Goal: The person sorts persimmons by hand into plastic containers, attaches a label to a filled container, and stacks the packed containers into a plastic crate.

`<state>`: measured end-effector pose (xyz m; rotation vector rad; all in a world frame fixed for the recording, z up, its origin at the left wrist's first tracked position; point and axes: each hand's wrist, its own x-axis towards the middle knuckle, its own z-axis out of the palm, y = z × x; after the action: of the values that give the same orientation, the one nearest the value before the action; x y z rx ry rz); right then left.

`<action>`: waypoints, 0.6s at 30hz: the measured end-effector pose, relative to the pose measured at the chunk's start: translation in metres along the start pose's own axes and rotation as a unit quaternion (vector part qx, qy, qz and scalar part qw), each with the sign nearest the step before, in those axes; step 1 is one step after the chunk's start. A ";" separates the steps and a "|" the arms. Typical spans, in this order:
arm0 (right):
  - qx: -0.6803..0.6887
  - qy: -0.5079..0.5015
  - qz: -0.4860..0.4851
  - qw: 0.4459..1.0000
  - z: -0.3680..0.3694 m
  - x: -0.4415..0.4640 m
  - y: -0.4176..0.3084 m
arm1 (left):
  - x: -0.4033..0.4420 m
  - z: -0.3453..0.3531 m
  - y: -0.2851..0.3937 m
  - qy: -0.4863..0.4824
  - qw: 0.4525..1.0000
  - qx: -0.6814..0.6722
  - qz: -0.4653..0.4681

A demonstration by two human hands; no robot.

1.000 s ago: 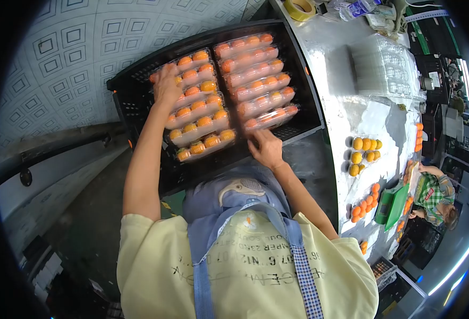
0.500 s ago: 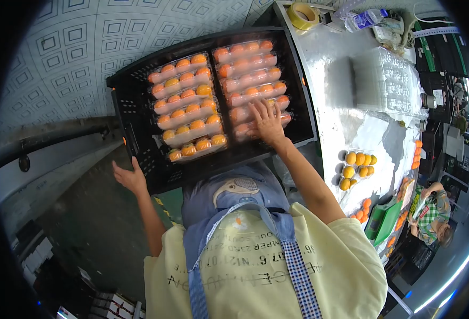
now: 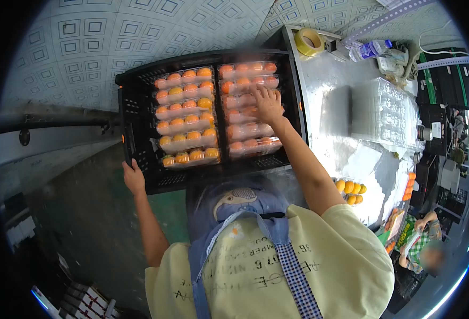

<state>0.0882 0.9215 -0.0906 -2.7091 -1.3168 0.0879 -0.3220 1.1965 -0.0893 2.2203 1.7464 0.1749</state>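
A black crate point(image 3: 169, 183) holds two columns of clear packs of orange fruit, the left packs point(image 3: 185, 125) and the right packs point(image 3: 249, 130). My right hand point(image 3: 269, 106) lies with spread fingers on the middle packs of the right column. At the crate's lower left corner, my left hand point(image 3: 134, 176) touches the outer side, its thumb and fingers apart. Part of the left fingers is hard to make out against the dark crate.
Right of the crate is a metal table point(image 3: 324, 117) with stacked clear trays point(image 3: 386, 111), yellow tape point(image 3: 309, 42), a bottle point(image 3: 370, 50) and yellow fruit point(image 3: 350, 187). A co-worker point(image 3: 420, 239) is beyond it. A patterned wall point(image 3: 85, 53) stands behind.
My left hand left the packs and moved to the crate's outer left side. My right hand went from the front edge onto the right column, then farther up it. The crate now sits straighter.
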 end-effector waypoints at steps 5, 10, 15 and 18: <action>0.022 -0.031 0.007 0.999 0.010 0.005 0.006 | 0.002 0.005 -0.002 0.037 0.999 0.020 0.005; 0.022 -0.133 0.035 0.990 -0.011 0.024 0.004 | 0.007 0.005 -0.005 0.018 0.999 0.025 0.016; 0.045 0.040 0.050 0.997 -0.002 0.074 0.019 | 0.004 -0.001 -0.002 0.013 0.999 -0.001 0.031; 0.025 0.032 0.086 0.995 0.017 0.089 0.030 | 0.008 -0.003 -0.004 -0.035 0.999 -0.014 0.016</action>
<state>0.1650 0.9748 -0.1112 -2.7522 -1.0486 0.0501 -0.3248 1.2054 -0.0885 2.2075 1.6631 0.1276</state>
